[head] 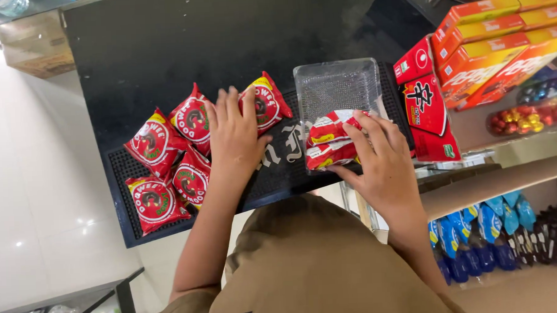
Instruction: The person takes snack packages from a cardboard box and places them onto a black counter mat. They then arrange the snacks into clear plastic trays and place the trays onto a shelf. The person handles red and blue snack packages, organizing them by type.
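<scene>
On the black worktop, a black ribbed rubber mat is laid along the near edge, and both bare hands are rested on it. A clear, rectangular plastic tray is set on the right part of the mat. Two red and white crinkled snack packets are stacked at the tray's near end, and the right hand is laid against them from the right: its fingers are spread over the top and right edge of the upper packet, the thumb is placed at the near lower corner, so the stack is clasped loosely between them. Whether the packets are lifted off the tray cannot be told.

The left hand is laid flat, palm down, with its fingers slightly spread and closed on nothing. Under and around these fingers a cluster of red round-printed snack packets is spread over the left part of the mat; one red packet is seen just right of the fingertips, and another is partly covered by them.

Just beside the tray on the right, flat red noodle packs are leaned, with orange and red cartons stacked behind them. Blue wrapped sweets are kept on a lower shelf.
</scene>
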